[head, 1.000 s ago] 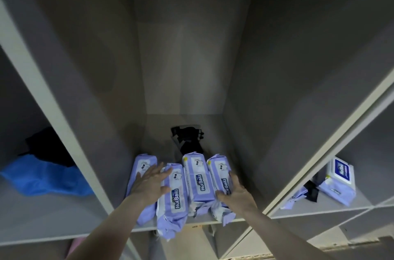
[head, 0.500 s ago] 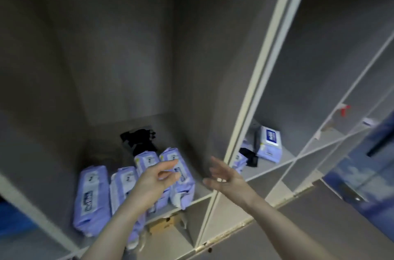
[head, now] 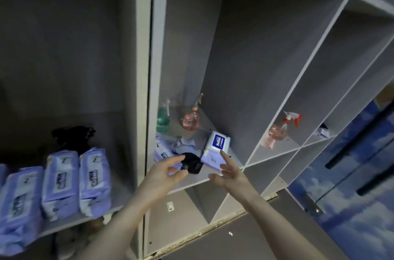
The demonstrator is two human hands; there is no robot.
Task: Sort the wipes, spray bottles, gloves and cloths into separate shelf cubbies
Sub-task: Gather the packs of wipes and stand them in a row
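The grey shelf (head: 191, 184) has many cubbies. Nearest, the left hand (head: 162, 176) and right hand (head: 229, 174) hover with loose fingers, holding nothing. Just beyond the left fingertips lies a black glove (head: 191, 162); the white wipes pack (head: 214, 149) lies beyond the right, its long axis running away.

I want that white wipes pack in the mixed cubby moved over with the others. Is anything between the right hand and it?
Nothing visible. The right hand is open at the cubby's front edge, its fingers just short of the white wipes pack. A black glove lies left of the pack, in front of the left hand, not in the way.
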